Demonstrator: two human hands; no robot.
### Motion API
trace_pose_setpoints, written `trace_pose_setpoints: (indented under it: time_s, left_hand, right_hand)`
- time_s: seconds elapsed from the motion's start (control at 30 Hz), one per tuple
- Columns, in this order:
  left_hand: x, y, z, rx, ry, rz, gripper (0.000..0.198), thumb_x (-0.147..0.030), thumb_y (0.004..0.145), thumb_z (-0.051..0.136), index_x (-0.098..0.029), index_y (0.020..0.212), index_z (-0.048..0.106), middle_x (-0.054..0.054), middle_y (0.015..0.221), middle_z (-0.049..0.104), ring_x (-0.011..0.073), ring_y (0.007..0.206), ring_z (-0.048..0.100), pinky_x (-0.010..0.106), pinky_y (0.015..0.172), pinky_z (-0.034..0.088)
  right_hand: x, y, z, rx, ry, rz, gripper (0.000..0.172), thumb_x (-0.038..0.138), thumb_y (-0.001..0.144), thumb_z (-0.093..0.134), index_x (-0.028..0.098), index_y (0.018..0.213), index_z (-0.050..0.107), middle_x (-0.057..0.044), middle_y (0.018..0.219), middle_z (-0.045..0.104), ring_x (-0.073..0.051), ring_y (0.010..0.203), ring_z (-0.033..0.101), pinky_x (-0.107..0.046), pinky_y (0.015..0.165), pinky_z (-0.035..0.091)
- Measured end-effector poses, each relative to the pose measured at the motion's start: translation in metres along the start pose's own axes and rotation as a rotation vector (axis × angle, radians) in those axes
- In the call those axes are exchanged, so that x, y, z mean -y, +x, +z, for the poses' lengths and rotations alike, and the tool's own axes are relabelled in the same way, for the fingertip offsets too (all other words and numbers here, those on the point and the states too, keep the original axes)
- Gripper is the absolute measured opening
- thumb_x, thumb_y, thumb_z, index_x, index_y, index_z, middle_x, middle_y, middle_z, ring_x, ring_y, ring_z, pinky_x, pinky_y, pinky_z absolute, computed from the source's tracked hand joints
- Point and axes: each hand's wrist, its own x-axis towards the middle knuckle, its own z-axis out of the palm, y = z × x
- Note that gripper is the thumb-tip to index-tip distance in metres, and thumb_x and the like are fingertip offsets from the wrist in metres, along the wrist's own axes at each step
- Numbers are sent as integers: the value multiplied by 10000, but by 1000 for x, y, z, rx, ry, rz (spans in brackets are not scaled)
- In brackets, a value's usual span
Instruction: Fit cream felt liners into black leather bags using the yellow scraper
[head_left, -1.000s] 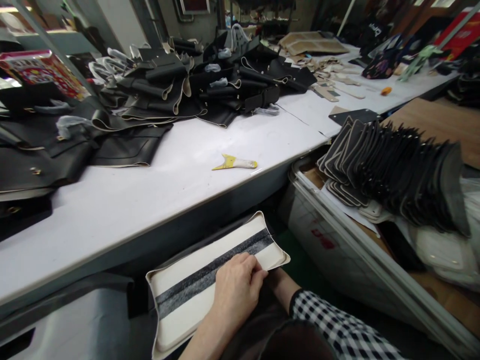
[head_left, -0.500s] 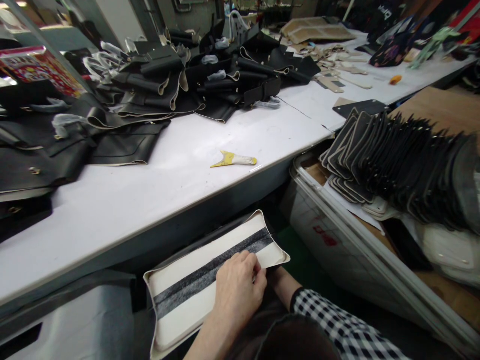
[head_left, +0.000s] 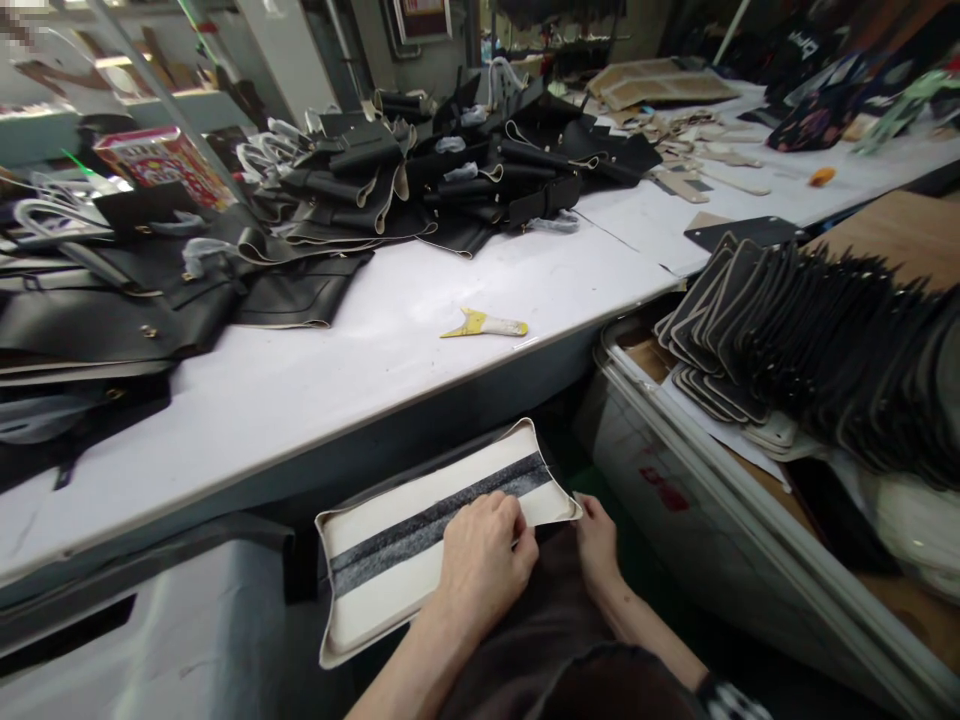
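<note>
A leather bag panel point(head_left: 420, 505) lies tilted in front of me, its pale inner face up, with a dark stripe along its length and turned-up edges. My left hand point(head_left: 487, 550) rests over the near edge with its fingers curled and closed on the panel; its fingertips are partly hidden. At the near right corner, my right hand point(head_left: 598, 540) pinches the panel's edge between thumb and fingers. Dark cloth covers my lap below the panel.
Beyond the panel runs a white table point(head_left: 375, 350) bearing a yellow-and-white forked tool point(head_left: 491, 324) and heaped black leather bag pieces point(head_left: 330, 200). On the right, a bin point(head_left: 652, 480) carries rows of dark rounded pieces point(head_left: 817, 340). A grey covered surface point(head_left: 195, 620) is at lower left.
My right hand has come out from below the panel to its near right corner. The left hand stays on the near edge. The view has shifted, so the table things appear farther right.
</note>
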Motion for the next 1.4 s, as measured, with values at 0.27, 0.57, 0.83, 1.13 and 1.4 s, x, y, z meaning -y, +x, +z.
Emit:
trace_pose_setpoints:
  time_s: [0.27,0.57,0.83,1.13,1.4]
  left_hand:
    - [1,-4,-1,-25,-4,16,123,-234,851,531,-206,734,555,14,817,654,188,782,599,293,653,366]
    - [2,-11,1,-61,-16,31,88,-245,882,538,-200,956,557,24,869,648,200,818,593,308,695,416]
    - [26,-68,-5,-107,-31,27,109,-165,899,560,-218,994,561,32,1024,606,227,945,524,363,828,451]
    - [39,-71,2,-181,-30,-58,173,-192,966,433,-206,856,566,40,898,616,212,864,537,348,764,444]
    - [37,-65,3,-231,-28,-121,145,-204,924,487,-204,788,539,38,824,618,213,829,563,340,729,431]
  right_hand:
    - [29,-65,-25,115,-624,-990,487,183,932,494,241,1414,473,-84,1382,524,-263,1239,529,-402,1021,478]
    - [28,-51,7,91,-900,-1208,641,172,909,532,121,1504,301,-172,1370,531,-317,1296,470,-500,1039,443]
    - [30,-57,11,88,-924,-1187,677,232,908,560,134,1517,280,-187,1369,508,-342,1283,464,-510,1048,419]
    - [32,-65,22,78,-845,-1173,676,218,904,562,156,1517,285,-194,1326,521,-357,1259,477,-522,981,482]
    - [26,-73,38,120,-797,-1286,644,202,896,552,122,1495,331,-185,1309,539,-341,1240,496,-517,1000,488]
